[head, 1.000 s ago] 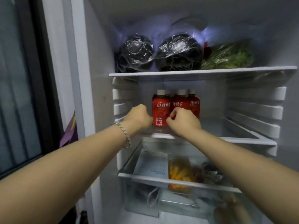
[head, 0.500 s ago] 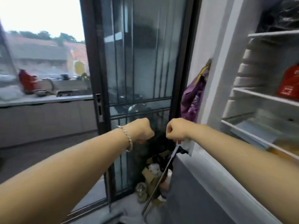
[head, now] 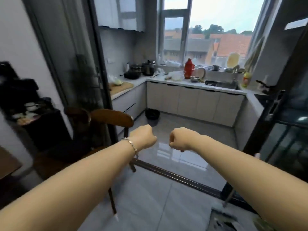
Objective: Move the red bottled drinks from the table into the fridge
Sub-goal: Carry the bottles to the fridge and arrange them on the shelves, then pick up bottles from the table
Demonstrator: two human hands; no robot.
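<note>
Both my arms stretch forward over the grey tiled floor. My left hand (head: 144, 136), with a silver bracelet on its wrist, is curled into a fist and holds nothing. My right hand (head: 179, 139) is also a fist with nothing in it, a short gap away from the left. No red bottled drinks, table top with drinks or fridge shows in this view.
A wooden chair (head: 113, 120) stands just left of my left hand. A dark-framed sliding door (head: 281, 124) is at the right, its track (head: 175, 175) crossing the floor. Beyond lies a kitchen with a counter (head: 191, 83), a red thermos (head: 189, 68) and a dark cabinet (head: 33, 117) at left.
My view has swung left from the fridge shelf with its red bottles, past the glass door, to the kitchen. Both hands left the bottles and stay curled and unladen.
</note>
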